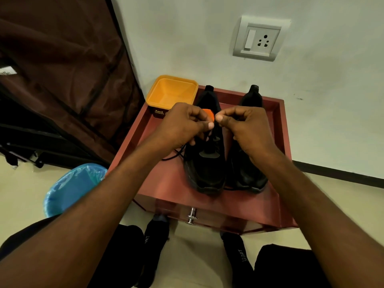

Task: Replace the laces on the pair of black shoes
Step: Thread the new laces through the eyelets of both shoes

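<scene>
Black-socked feet point(154, 235) stand on the pale floor below a reddish-brown wooden table point(166, 183) with a raised rim. Two black lace-up shoes stand side by side on it, toes toward the camera. Left hand point(185, 123) and right hand point(241, 123) both pinch a thin black lace point(173, 156) above the left shoe point(205, 163); the right shoe point(247, 173) is untouched. Judged step: working the lace at the upper eyelets. Next move calls for steady tension. Yellow plastic tub point(172, 92) stands behind

Dim, warm indoor light; wide-angle bending at edges, black shoes point(207, 163) lose detail
</scene>
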`<state>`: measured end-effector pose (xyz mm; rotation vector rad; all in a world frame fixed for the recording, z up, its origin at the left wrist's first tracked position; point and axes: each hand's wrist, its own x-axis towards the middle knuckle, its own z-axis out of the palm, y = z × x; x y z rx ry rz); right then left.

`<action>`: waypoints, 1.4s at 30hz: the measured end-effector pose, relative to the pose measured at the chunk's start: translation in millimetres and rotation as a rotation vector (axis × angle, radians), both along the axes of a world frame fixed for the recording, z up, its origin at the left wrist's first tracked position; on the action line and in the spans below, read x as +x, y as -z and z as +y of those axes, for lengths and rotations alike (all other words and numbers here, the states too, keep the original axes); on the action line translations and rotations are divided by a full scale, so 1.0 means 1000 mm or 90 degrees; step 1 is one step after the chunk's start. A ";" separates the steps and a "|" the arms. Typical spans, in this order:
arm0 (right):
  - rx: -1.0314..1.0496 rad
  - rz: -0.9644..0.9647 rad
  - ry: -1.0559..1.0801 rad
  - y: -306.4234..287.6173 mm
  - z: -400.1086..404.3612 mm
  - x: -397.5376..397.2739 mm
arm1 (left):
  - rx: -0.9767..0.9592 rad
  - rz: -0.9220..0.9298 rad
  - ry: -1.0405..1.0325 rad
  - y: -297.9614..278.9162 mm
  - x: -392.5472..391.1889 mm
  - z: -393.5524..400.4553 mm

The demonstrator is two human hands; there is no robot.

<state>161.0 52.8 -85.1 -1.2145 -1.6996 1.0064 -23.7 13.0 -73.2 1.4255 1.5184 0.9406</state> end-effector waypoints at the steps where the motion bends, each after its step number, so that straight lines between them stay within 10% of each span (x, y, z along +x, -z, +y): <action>1: -0.012 0.012 0.008 0.000 0.000 -0.001 | -0.006 -0.035 -0.010 0.001 0.001 0.000; 8: -0.068 0.101 0.006 -0.003 -0.004 -0.011 | -0.071 -0.230 -0.073 0.007 0.007 0.002; 19: 0.074 -0.372 -0.065 0.020 0.006 -0.010 | 0.154 0.231 -0.121 0.040 0.009 0.011; 42: -0.001 -0.220 -0.055 0.028 0.018 0.001 | 0.152 0.504 -0.167 0.045 0.029 0.003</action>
